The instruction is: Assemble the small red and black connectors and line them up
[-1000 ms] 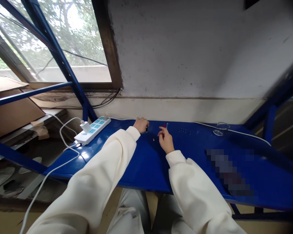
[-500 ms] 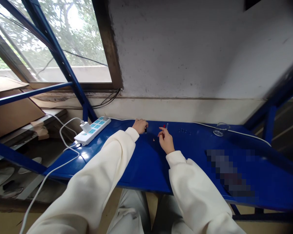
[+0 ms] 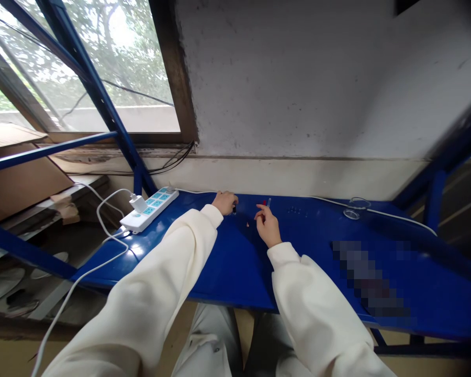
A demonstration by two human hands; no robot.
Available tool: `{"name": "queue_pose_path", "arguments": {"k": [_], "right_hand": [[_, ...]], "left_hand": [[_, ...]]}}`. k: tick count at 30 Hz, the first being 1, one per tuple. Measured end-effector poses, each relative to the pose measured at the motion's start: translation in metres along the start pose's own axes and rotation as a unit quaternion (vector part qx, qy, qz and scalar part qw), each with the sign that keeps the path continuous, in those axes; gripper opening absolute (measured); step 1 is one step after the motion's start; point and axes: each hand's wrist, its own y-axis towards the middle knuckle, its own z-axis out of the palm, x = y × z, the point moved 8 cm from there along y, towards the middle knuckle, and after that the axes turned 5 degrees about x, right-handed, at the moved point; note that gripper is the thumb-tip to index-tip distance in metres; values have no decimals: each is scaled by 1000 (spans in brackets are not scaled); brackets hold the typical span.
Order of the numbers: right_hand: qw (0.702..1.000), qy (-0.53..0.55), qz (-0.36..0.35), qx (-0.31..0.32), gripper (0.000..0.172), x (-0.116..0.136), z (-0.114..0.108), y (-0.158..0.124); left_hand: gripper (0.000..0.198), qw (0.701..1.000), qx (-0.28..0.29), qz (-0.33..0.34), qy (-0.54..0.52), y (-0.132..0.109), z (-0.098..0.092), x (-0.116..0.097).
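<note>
The thin pale stick (image 3: 266, 202), red near its far end, is pinched between thumb and forefinger of my right grip (image 3: 267, 225). It points up and away from me, and the heel of that hand rests on the blue surface (image 3: 227, 262). Just to the left, my left grip (image 3: 225, 201) is curled almost into a fist around a small dark piece (image 3: 234, 210) that pokes out on the thumb side; what it is I cannot tell. A tiny orange speck (image 3: 247, 224) lies between the two grips, nearer the right one. I judge this a fine-handling step, with both pieces held close but apart. Any move from here calls for braced wrists and a light pinch. Beyond my right grip is a row of small dark dots (image 3: 294, 210), with a clear ring (image 3: 351, 213) farther right. A white power strip (image 3: 149, 209) lies well left of my left grip.
</note>
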Motion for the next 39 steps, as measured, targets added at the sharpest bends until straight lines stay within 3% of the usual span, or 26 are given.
{"name": "queue_pose_path", "arguments": {"k": [4,7,13,16,20,25,32,39], "right_hand": [[1000,-5,7,1,38,0,-1,0],[1000,-13,21,-10,37,1,-5,-1],[995,-21,64,-75,32,-1,-19,-1],[989,-11,72,-128,30,-6,-27,-2],[975,3,85,-204,30,-16,-40,-4],[965,26,132,-226,28,-33,-45,-4],[964,38,139,-223,26,-36,-43,-3],[964,45,147,-217,27,-37,-43,-2]], "left_hand": [[22,1000,-2,1,-3,-3,-3,-2],[24,999,-38,11,-10,-8,-13,-11],[30,986,-130,78,-63,-17,-35,-53],[35,984,-128,72,-97,-11,-24,-71],[54,987,-85,0,-138,3,13,-80],[70,987,-40,-33,-151,16,43,-88],[59,990,-39,-47,-130,27,46,-88],[29,982,-104,-68,-140,31,31,-86]]}}
